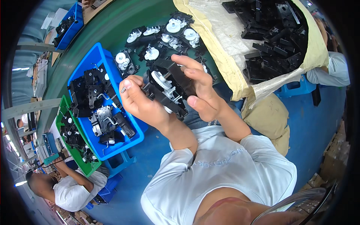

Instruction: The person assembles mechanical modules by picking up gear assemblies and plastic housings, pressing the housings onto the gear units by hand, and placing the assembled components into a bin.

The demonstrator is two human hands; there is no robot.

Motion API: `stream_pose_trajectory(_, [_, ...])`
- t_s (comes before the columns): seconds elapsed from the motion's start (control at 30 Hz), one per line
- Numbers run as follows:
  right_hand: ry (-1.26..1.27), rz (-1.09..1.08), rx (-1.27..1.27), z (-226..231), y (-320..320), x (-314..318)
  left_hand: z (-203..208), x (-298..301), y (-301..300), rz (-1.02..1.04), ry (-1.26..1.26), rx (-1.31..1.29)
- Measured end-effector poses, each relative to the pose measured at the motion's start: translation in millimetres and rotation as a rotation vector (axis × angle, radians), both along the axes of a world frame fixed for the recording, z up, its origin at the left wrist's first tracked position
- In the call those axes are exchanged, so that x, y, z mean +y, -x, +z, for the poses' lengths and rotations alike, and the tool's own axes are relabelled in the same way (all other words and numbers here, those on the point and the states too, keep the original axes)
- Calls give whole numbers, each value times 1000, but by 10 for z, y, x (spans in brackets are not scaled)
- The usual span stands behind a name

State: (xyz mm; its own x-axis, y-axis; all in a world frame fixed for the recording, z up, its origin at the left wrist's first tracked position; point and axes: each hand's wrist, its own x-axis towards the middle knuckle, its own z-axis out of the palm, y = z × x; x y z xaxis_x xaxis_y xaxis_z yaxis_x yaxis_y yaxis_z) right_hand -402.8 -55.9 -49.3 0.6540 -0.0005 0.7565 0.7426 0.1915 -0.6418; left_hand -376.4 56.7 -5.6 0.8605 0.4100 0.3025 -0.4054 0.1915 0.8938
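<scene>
Between my hands, above the green table, is a black plastic gear assembly with a large white gear [161,79] and smaller white gears. My left hand [146,105] is closed around its lower black frame [159,98]. A thin metal pin [123,90] sticks out by the left thumb and forefinger. My right hand [206,90] grips a black plastic plate [179,77] on the other side of the gears, thumb below and fingers above. Whether plate and frame are joined cannot be seen.
Several black gear units [152,53] lie on the green table [112,28]. A blue bin [140,137] and a green bin [90,170] of black parts stand left. A woven sack [230,56] of black parts lies right. A co-worker [71,191] sits lower left.
</scene>
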Motion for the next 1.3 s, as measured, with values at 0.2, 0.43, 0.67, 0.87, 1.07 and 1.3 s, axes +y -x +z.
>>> stream_pose_trajectory(0.2, [-24, 17, -12, 2, 13, 11, 16, -28, 11, 30, -14, 30])
stream_pose_trajectory(0.43, [23, -21, -25, -31, -20, -36, 3, -93, -22, 55, -44, 30])
stream_pose_trajectory(0.67, [-10, -50, -30, -19, -23, -8, 45, -146, 15, 129, -135, 7])
stream_pose_trajectory(0.87, [10, -82, 9, -35, -19, -37, 48, -240, 23, 177, -259, 23])
stream_pose_trajectory(1.07, [82, -108, 35, -17, 7, -94, 68, -275, 20, 127, -252, 40])
stream_pose_trajectory(1.3, [186, -132, -29, 17, 13, -51, -19, -152, -21, -33, -200, 11])
